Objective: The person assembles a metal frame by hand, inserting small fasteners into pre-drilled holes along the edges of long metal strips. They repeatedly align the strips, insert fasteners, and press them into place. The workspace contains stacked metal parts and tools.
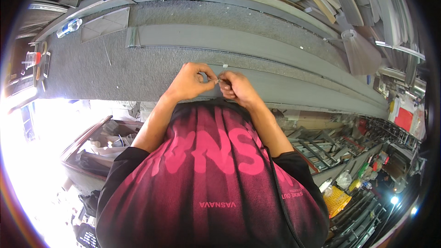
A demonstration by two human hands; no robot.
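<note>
Close in front of my chest, over the near edge of the grey carpeted worktable point(151, 76), my two hands almost meet at the fingertips. My left hand point(192, 82) is closed in a pinch, thumb against forefinger. Facing it, my right hand point(235, 87) is pinched too, its other fingers curled in. Between the tips is something tiny and pale, too small to name. Just beyond the hands, a small white piece point(225, 65) rests on a long grey strip point(285, 82). A second long grey strip point(193, 36) lies farther back, with a pleated end at its left.
A clear plastic bottle point(69, 28) lies at the far left beside a thin rectangular sheet point(105, 24). At the left end stands a cup with red point(33, 59). Stacked strips and pleated material point(340, 0) crowd the back. A yellow basket point(336, 200) sits low at right.
</note>
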